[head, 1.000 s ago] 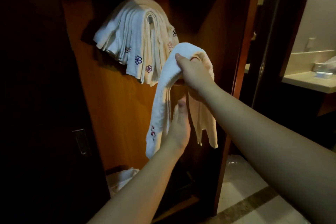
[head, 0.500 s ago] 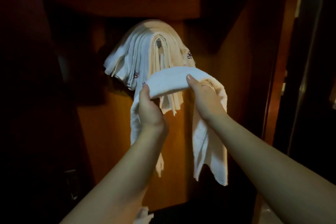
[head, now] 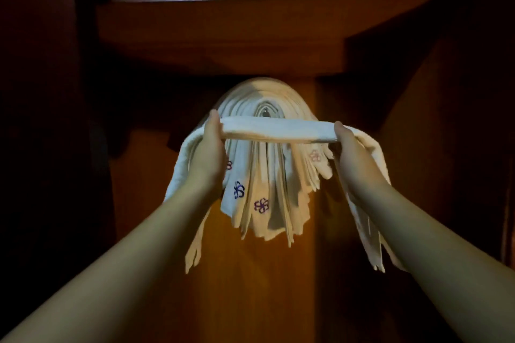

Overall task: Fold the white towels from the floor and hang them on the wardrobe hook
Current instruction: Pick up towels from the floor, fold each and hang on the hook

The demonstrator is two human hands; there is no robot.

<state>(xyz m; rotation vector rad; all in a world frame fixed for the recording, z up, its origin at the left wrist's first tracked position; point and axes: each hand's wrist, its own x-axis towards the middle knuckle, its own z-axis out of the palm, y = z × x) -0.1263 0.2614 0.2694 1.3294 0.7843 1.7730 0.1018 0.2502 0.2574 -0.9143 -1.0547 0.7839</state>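
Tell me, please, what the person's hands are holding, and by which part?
A folded white cloth towel, stretched level: left hand and right hand each grip near one end of the top fold, ends hanging.

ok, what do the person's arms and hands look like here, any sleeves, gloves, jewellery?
Both forearms are bare right to the bottom edge of the head view, with no sleeve in sight. The left hand and right hand wear no gloves. No watch, bracelet or ring shows on the parts in view; the light is dim and the far sides of the fingers are hidden.
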